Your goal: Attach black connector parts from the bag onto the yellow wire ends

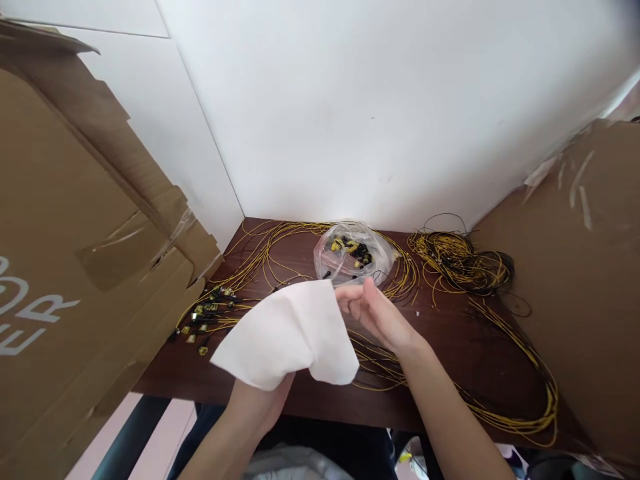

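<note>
in the head view, a white cloth (290, 333), or perhaps a sheet of soft paper, is held up above the front part of the brown tabletop (325, 403), draped over the left hand (274, 399), which seems to prop it from below so that it fans out in folds; that hand is mostly hidden, so i cannot tell whether its fingers grip the material or merely lie under it. the right hand (373, 317) is loosely curled and open, thumb raised, its fingertips just beside the cloth's upper right edge, with nothing visible in its grasp; whether they touch that edge is unclear. to the left, the connectors (207, 310) lie clustered with their yellow wires trailing off, probably grouped so the ends sit together. behind the hands, a clear plastic bag (380, 250) rests near the white wall (350, 120), presumably to keep its small yellow and black parts from scattering. a wire coil (450, 260) is heaped to the right, likely to take less room, while cardboard on the left (100, 200) and cardboard on the right (565, 280) flank the surface, perhaps as side screens
</note>
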The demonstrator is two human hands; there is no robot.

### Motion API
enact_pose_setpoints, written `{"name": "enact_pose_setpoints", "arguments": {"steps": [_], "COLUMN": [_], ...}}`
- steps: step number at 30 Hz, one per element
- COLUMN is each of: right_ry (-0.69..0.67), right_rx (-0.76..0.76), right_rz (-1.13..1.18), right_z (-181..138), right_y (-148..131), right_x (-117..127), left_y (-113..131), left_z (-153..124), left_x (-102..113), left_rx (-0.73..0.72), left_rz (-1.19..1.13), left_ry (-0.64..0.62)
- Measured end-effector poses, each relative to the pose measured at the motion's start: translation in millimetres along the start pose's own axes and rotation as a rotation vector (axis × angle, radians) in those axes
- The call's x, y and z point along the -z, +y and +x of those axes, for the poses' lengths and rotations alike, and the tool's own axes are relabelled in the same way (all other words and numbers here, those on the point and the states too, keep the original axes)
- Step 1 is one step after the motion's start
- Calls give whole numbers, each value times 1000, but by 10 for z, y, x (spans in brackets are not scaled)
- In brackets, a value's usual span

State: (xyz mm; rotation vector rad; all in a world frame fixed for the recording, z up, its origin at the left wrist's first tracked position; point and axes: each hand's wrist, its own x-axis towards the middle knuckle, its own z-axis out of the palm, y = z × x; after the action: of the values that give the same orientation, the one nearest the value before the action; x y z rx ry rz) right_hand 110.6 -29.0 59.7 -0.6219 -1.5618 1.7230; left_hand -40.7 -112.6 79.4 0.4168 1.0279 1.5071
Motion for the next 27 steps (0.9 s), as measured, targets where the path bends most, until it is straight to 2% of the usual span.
{"name": "enact_pose_setpoints", "arguments": {"steps": [3,6,8,9,10,12,14,15,17,19,21,24,27], "right_ry": [71,280,410,473,537,674,780,802,759,634,519,383,259], "right_rx": [-43,-77,-53,-21,24,147,297,372,500,571,579,545,520], "right_rz": [34,12,-106,-199,-305,-547,-769,-856,-973,-1029,-1039,-976,-781], "right_z": [-107,-170,-197,-209,-221,-245,-269,-281,-306,-336,-374,-453,-532], "right_y": [-75,-187,-284,-336,-389,-485,-553,-572,-573,-538,-486,-424,-402], "right_x": [-73,-120,-126,-130,-138,-179,-258,-310,-426,-546,-653,-750,-730], "left_y": [-46,-32,40,88,138,219,250,243,197,135,93,106,209], "left_z": [121,187,196,191,181,155,129,121,112,114,124,160,210], "left_x": [118,188,167,140,111,60,33,27,13,-19,-72,-139,-120], "left_rx": [-32,-100,-121,-103,-68,-90,-157,-185,-190,-188,-183,-77,6], "left_rz": [75,113,84,76,86,155,340,438,522,432,264,14,-60], "left_ry": [31,45,57,35,-24,-168,-277,-273,-191,-92,-40,-47,-15]}}
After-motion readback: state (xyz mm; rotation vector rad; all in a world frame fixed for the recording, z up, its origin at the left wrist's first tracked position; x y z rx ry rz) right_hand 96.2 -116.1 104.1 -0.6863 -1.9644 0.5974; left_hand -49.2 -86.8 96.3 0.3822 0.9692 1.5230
